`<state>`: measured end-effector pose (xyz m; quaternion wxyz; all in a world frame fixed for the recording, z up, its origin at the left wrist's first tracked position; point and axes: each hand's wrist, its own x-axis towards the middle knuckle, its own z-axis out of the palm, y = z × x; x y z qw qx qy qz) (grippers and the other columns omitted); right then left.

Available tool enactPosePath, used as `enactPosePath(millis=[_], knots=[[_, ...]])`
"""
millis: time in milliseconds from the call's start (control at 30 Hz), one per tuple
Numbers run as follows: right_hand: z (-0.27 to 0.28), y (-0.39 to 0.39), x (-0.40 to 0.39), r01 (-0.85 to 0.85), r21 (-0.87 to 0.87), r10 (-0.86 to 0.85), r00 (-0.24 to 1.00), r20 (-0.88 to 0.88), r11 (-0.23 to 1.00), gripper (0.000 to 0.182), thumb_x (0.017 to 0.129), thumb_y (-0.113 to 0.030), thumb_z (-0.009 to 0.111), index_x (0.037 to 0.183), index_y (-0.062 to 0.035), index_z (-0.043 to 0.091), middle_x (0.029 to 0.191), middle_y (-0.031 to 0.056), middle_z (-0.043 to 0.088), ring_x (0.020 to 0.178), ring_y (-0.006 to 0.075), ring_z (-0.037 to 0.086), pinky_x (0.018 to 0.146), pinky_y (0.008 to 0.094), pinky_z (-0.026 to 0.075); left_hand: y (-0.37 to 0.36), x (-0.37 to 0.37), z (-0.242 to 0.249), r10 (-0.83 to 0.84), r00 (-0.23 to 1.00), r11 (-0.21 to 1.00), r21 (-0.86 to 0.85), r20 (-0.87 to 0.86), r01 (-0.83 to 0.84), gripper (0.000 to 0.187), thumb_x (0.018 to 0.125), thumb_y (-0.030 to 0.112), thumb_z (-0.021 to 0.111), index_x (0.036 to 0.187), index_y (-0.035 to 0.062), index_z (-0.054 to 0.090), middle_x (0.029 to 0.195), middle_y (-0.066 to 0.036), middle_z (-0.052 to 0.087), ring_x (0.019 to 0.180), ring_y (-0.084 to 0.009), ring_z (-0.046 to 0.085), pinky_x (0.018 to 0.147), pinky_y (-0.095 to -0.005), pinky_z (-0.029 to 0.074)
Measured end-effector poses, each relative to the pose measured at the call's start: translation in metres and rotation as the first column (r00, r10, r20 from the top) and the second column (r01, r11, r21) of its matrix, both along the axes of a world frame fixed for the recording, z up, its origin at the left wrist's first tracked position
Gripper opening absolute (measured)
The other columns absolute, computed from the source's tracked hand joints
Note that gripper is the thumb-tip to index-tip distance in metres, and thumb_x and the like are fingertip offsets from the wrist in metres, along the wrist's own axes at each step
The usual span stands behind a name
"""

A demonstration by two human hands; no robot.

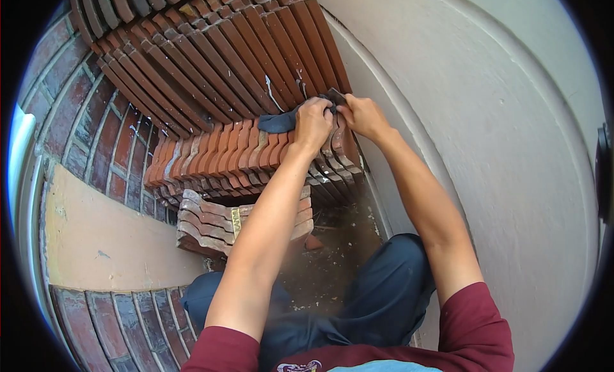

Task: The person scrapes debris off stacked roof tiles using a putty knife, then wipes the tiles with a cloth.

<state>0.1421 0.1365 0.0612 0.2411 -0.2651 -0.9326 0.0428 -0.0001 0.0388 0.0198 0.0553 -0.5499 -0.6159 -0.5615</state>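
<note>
My left hand (pixel 313 124) is closed at the top of the lower row of roof tiles (pixel 240 145), its fingers curled on a dark grey cloth (pixel 276 122) that spreads to the left over the tile edges. Close beside it, my right hand (pixel 364 118) is also closed, pinching a small flat dark piece (pixel 336 95) whose exact kind I cannot make out. Both hands are at the right end of the row, just below the upright reddish-brown tiles (pixel 256 52). The fingertips and the spot between the hands are partly hidden.
A short stack of weathered tiles (pixel 208 221) with a yellow marked strip (pixel 236 221) stands nearer to me. A brick wall (pixel 96 116) lies left, a pale curved wall (pixel 499 116) right. A broken tile piece (pixel 313 242) and debris lie on the ground (pixel 323 276) between my knees.
</note>
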Motion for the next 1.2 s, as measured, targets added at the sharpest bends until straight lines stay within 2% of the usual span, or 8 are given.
enactPosePath(millis=[267, 367, 467, 567, 667, 767, 933, 1200], knots=[[0.036, -0.032, 0.039, -0.018, -0.104, -0.017, 0.946, -0.323, 0.994, 0.030, 0.095, -0.026, 0.065, 0.088, 0.0018, 0.059, 0.070, 0.0240, 0.062, 0.068, 0.0446, 0.062, 0.062, 0.0466, 0.048, 0.000, -0.025, 0.085, 0.305, 0.951, 0.742, 0.615, 0.046, -0.268, 0.006, 0.083, 0.001, 0.068, 0.087, 0.0022, 0.072, 0.092, -0.012, 0.072, 0.087, -0.0259, 0.070, 0.081, -0.0358, 0.055], [0.037, -0.032, 0.044, -0.051, -0.120, 0.000, 0.918, -0.396, 0.991, 0.028, 0.098, -0.026, 0.063, 0.091, 0.0004, 0.059, 0.060, 0.0144, 0.050, 0.053, 0.0244, 0.044, 0.055, 0.0379, 0.041, 0.004, -0.046, 0.132, 0.461, 0.885, 0.603, 0.754, -0.063, -0.260, 0.013, 0.082, 0.000, 0.071, 0.093, 0.0046, 0.075, 0.096, -0.011, 0.073, 0.090, -0.0273, 0.070, 0.083, -0.0366, 0.055], [0.041, -0.039, 0.045, -0.003, -0.223, -0.079, 0.929, -0.360, 0.975, 0.029, 0.094, -0.026, 0.065, 0.086, 0.0016, 0.061, 0.069, 0.0246, 0.062, 0.067, 0.0441, 0.063, 0.061, 0.0480, 0.047, 0.010, -0.049, 0.105, 0.377, 0.853, 0.784, 0.615, -0.361, -0.086, 0.018, 0.076, -0.002, 0.073, 0.091, 0.0066, 0.076, 0.095, -0.009, 0.073, 0.091, -0.0266, 0.070, 0.082, -0.0360, 0.056], [0.022, -0.029, 0.048, 0.017, -0.196, -0.085, 0.935, -0.345, 0.980, 0.029, 0.094, -0.026, 0.065, 0.087, 0.0015, 0.061, 0.069, 0.0246, 0.062, 0.067, 0.0446, 0.063, 0.061, 0.0487, 0.047, 0.018, -0.025, 0.050, 0.195, 0.868, 0.921, 0.389, -0.458, -0.002, 0.019, 0.072, -0.002, 0.074, 0.086, 0.0103, 0.075, 0.091, -0.007, 0.073, 0.089, -0.0268, 0.069, 0.082, -0.0372, 0.057], [0.005, -0.019, 0.052, 0.024, -0.197, -0.100, 0.918, -0.384, 0.980, 0.028, 0.098, -0.027, 0.062, 0.094, 0.0003, 0.062, 0.059, 0.0138, 0.051, 0.054, 0.0227, 0.044, 0.056, 0.0372, 0.041, 0.032, -0.001, -0.005, -0.003, 0.915, 0.967, 0.232, -0.403, 0.106, 0.007, 0.074, 0.001, 0.070, 0.078, 0.0048, 0.074, 0.083, -0.009, 0.072, 0.083, -0.0292, 0.069, 0.078, -0.0375, 0.059], [0.017, -0.027, 0.054, 0.073, -0.208, -0.150, 0.911, -0.383, 0.975, 0.030, 0.094, -0.027, 0.065, 0.087, 0.0019, 0.061, 0.071, 0.0255, 0.063, 0.069, 0.0458, 0.063, 0.064, 0.0498, 0.048, 0.027, 0.000, 0.000, -0.044, 0.929, 0.989, 0.114, -0.366, 0.092, 0.009, 0.074, 0.000, 0.070, 0.082, 0.0029, 0.074, 0.088, -0.010, 0.073, 0.088, -0.0290, 0.069, 0.080, -0.0386, 0.057], [0.024, -0.030, 0.061, 0.114, -0.150, -0.163, 0.914, -0.372, 0.982, 0.033, 0.096, -0.029, 0.063, 0.085, 0.0021, 0.059, 0.072, 0.0265, 0.063, 0.072, 0.0478, 0.062, 0.066, 0.0522, 0.047, 0.009, -0.022, 0.020, 0.126, 0.841, 0.976, 0.217, -0.527, -0.010, 0.015, 0.073, -0.001, 0.073, 0.086, 0.0048, 0.073, 0.094, -0.010, 0.071, 0.091, -0.0296, 0.068, 0.080, -0.0396, 0.056], [0.031, -0.041, 0.077, 0.137, -0.203, -0.210, 0.892, -0.401, 0.970, 0.033, 0.099, -0.030, 0.059, 0.090, 0.0022, 0.058, 0.072, 0.0272, 0.063, 0.073, 0.0502, 0.061, 0.066, 0.0542, 0.047, -0.009, -0.044, 0.079, 0.393, 0.869, 0.808, 0.565, -0.301, -0.169, 0.016, 0.075, -0.005, 0.068, 0.086, 0.0053, 0.073, 0.094, -0.010, 0.073, 0.088, -0.0301, 0.069, 0.080, -0.0407, 0.056]])
